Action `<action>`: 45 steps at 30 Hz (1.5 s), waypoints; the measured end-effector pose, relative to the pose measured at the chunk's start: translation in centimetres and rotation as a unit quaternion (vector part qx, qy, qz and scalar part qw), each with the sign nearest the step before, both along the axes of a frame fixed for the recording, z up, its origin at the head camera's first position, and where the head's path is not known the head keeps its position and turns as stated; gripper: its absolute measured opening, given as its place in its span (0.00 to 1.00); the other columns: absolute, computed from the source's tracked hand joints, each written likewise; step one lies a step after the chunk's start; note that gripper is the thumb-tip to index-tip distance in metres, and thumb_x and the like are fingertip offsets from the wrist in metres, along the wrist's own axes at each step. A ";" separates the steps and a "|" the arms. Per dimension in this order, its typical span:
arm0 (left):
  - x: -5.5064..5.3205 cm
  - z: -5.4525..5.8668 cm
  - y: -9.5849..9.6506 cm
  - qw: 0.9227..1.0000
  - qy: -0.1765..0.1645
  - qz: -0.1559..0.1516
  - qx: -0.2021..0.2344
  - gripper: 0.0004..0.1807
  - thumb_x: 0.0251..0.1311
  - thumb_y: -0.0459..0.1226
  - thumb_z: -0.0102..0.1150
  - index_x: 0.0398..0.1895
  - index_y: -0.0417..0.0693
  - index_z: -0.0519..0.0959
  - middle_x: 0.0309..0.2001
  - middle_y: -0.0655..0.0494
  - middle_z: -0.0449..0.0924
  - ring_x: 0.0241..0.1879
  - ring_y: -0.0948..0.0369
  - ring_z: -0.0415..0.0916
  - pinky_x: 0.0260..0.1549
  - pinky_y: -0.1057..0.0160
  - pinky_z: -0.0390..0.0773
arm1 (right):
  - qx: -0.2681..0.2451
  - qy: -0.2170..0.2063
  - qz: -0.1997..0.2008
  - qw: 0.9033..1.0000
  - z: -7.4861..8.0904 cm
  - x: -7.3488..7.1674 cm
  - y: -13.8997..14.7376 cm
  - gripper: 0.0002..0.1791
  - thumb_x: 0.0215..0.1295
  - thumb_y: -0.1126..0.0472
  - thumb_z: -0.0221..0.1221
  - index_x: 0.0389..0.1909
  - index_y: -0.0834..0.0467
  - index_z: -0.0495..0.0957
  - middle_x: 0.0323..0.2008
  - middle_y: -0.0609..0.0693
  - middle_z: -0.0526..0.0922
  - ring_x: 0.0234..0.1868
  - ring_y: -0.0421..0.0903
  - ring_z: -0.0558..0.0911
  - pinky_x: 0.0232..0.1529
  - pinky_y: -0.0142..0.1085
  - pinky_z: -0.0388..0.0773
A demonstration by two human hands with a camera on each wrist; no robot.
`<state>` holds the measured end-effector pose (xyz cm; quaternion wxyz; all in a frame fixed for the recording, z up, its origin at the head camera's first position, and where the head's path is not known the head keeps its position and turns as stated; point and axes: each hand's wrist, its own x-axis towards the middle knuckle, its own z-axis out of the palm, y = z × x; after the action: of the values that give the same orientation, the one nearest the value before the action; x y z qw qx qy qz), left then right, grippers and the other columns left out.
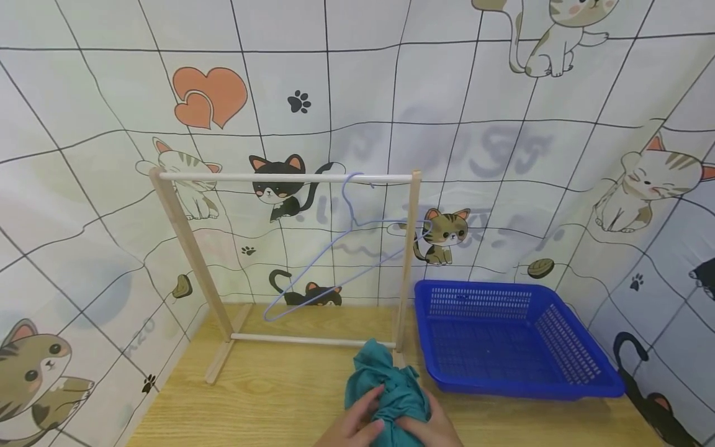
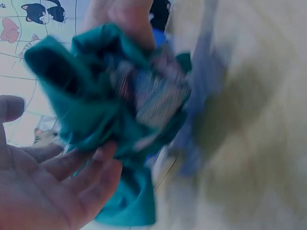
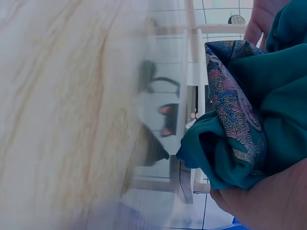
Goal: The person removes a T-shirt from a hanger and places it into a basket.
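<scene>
Both hands hold a bunched teal cloth (image 1: 391,385) low in the head view, close over the front of the table. My left hand (image 1: 357,422) is at its left side, thumb and fingers against the folds. In the left wrist view, the fingers (image 2: 96,167) of that hand lie along the fabric. From the right side, my right hand (image 1: 432,425) grips the bundle, its thumb across the front. A multicoloured patterned panel (image 3: 235,110) shows among the teal folds in the right wrist view.
Behind the cloth stands a wooden rack (image 1: 410,261) with a lilac hanger (image 1: 318,257) hooked on its top bar. A blue plastic basket (image 1: 514,388) sits to the right on the wood-grain table (image 1: 268,385). A cat-print sheet (image 1: 357,81) covers the walls.
</scene>
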<state>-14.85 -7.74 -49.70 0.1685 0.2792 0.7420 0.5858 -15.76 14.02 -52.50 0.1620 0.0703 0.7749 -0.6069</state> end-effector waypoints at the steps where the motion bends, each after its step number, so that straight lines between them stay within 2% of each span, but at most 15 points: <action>1: 0.0 0.3 -0.4 0.999 0.028 0.012 -0.017 0.28 0.72 0.44 0.42 0.70 0.40 0.59 0.61 0.39 0.70 0.57 0.67 0.69 0.50 0.70 0.72 | 0.003 0.002 -0.001 1.000 0.1 0.0 0.0 0.51 0.52 0.49 0.67 0.70 0.66 0.51 0.58 0.71 0.68 0.52 0.58 0.75 0.49 0.55 0.74; 3: 0.1 1.0 -1.2 0.994 0.079 0.050 -0.060 0.25 0.71 0.45 0.43 0.66 0.43 0.65 0.57 0.44 0.74 0.51 0.67 0.73 0.45 0.68 0.75 | 0.014 0.002 -0.005 1.000 0.3 0.0 0.1 0.51 0.52 0.48 0.67 0.70 0.66 0.51 0.59 0.72 0.67 0.53 0.61 0.74 0.51 0.57 0.72; 5: 0.2 1.7 -2.2 0.978 0.144 0.102 -0.110 0.24 0.70 0.47 0.45 0.63 0.45 0.68 0.55 0.49 0.76 0.49 0.63 0.74 0.42 0.64 0.77 | 0.031 0.001 -0.008 0.999 0.5 0.0 0.2 0.51 0.52 0.47 0.67 0.70 0.65 0.51 0.60 0.72 0.66 0.55 0.64 0.72 0.52 0.60 0.69; 8: 0.3 2.7 -3.8 0.936 0.232 0.179 -0.194 0.24 0.69 0.51 0.47 0.62 0.51 0.70 0.57 0.56 0.75 0.53 0.59 0.74 0.46 0.56 0.78 | 0.038 -0.001 -0.003 0.999 1.0 -0.1 0.4 0.51 0.52 0.47 0.67 0.70 0.65 0.52 0.62 0.73 0.63 0.58 0.67 0.69 0.53 0.62 0.67; 10: 0.2 3.1 -4.9 0.905 0.282 0.212 -0.238 0.24 0.67 0.52 0.49 0.62 0.53 0.70 0.59 0.57 0.74 0.56 0.57 0.72 0.49 0.53 0.77 | 0.038 0.008 0.008 0.999 1.2 0.0 0.6 0.50 0.51 0.49 0.67 0.70 0.64 0.52 0.62 0.71 0.64 0.58 0.65 0.70 0.54 0.62 0.67; 12: 0.0 3.5 -5.9 0.879 0.315 0.233 -0.271 0.24 0.65 0.52 0.52 0.62 0.55 0.71 0.60 0.57 0.73 0.59 0.57 0.71 0.51 0.52 0.76 | 0.028 0.014 0.026 0.999 1.6 0.1 0.9 0.50 0.52 0.51 0.67 0.70 0.63 0.52 0.62 0.70 0.64 0.58 0.63 0.70 0.55 0.62 0.66; 14: -0.1 3.9 -6.6 0.863 0.331 0.245 -0.291 0.24 0.63 0.50 0.55 0.61 0.55 0.72 0.60 0.57 0.73 0.58 0.57 0.71 0.50 0.53 0.77 | 0.016 0.023 0.043 0.999 2.1 0.2 1.2 0.50 0.52 0.52 0.67 0.70 0.63 0.51 0.63 0.70 0.64 0.59 0.62 0.69 0.56 0.61 0.66; 16: -0.1 4.1 -7.2 0.855 0.333 0.256 -0.305 0.24 0.62 0.49 0.58 0.61 0.55 0.72 0.59 0.57 0.74 0.58 0.58 0.71 0.50 0.54 0.77 | 0.001 0.034 0.059 0.998 2.6 0.4 1.4 0.50 0.53 0.53 0.67 0.71 0.63 0.49 0.64 0.69 0.63 0.60 0.61 0.68 0.57 0.60 0.65; 18: -0.2 4.4 -7.7 0.851 0.325 0.266 -0.314 0.25 0.61 0.48 0.59 0.61 0.57 0.72 0.59 0.58 0.74 0.59 0.58 0.71 0.51 0.55 0.77 | -0.010 0.058 0.075 0.995 3.2 0.6 1.7 0.50 0.53 0.54 0.67 0.71 0.63 0.49 0.64 0.68 0.62 0.61 0.60 0.67 0.58 0.59 0.65; 23: -0.3 4.6 -8.2 0.853 0.304 0.277 -0.320 0.25 0.61 0.49 0.59 0.61 0.59 0.72 0.60 0.61 0.72 0.60 0.59 0.69 0.53 0.55 0.75 | -0.015 0.094 0.088 0.992 5.4 0.6 2.5 0.46 0.53 0.55 0.66 0.70 0.60 0.53 0.63 0.64 0.66 0.58 0.54 0.70 0.55 0.48 0.69; 30: -0.3 4.4 -8.3 0.854 0.304 0.279 -0.317 0.24 0.61 0.50 0.58 0.61 0.58 0.72 0.60 0.61 0.73 0.60 0.58 0.69 0.53 0.54 0.76 | -0.041 0.088 -0.012 0.995 8.4 0.6 4.4 0.45 0.55 0.60 0.65 0.70 0.57 0.52 0.65 0.63 0.64 0.60 0.55 0.69 0.56 0.46 0.71; 33: -0.3 4.2 -8.4 0.852 0.310 0.281 -0.315 0.24 0.61 0.49 0.59 0.61 0.58 0.73 0.59 0.60 0.74 0.59 0.58 0.70 0.52 0.54 0.76 | -0.071 0.082 -0.040 0.993 9.4 0.2 5.9 0.45 0.60 0.60 0.61 0.73 0.58 0.45 0.68 0.64 0.58 0.63 0.56 0.65 0.55 0.41 0.71; 36: -0.3 4.1 -8.4 0.850 0.314 0.282 -0.316 0.24 0.61 0.49 0.59 0.61 0.57 0.73 0.59 0.60 0.74 0.59 0.58 0.71 0.51 0.54 0.76 | -0.108 0.056 -0.054 0.991 10.4 -0.4 7.9 0.50 0.64 0.57 0.57 0.75 0.55 0.32 0.73 0.65 0.44 0.69 0.59 0.56 0.59 0.42 0.69; 40: -0.3 4.0 -8.4 0.851 0.313 0.280 -0.317 0.24 0.61 0.50 0.58 0.61 0.57 0.73 0.59 0.60 0.74 0.59 0.58 0.71 0.51 0.54 0.77 | -0.169 0.009 -0.098 0.981 11.2 -1.3 10.2 0.51 0.68 0.49 0.53 0.73 0.50 0.22 0.75 0.56 0.28 0.73 0.55 0.42 0.65 0.42 0.62; 45: -0.3 3.8 -8.4 0.850 0.318 0.278 -0.315 0.23 0.61 0.49 0.58 0.60 0.57 0.73 0.59 0.59 0.75 0.58 0.58 0.72 0.50 0.53 0.77 | -0.238 -0.020 -0.168 0.956 11.6 -1.9 11.7 0.49 0.68 0.44 0.51 0.72 0.39 0.22 0.74 0.39 0.24 0.74 0.44 0.35 0.71 0.38 0.49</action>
<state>-15.17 -16.14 -45.94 -0.1676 0.1643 0.9463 0.2224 -17.66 25.68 -40.90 0.0855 0.1713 0.5818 -0.7905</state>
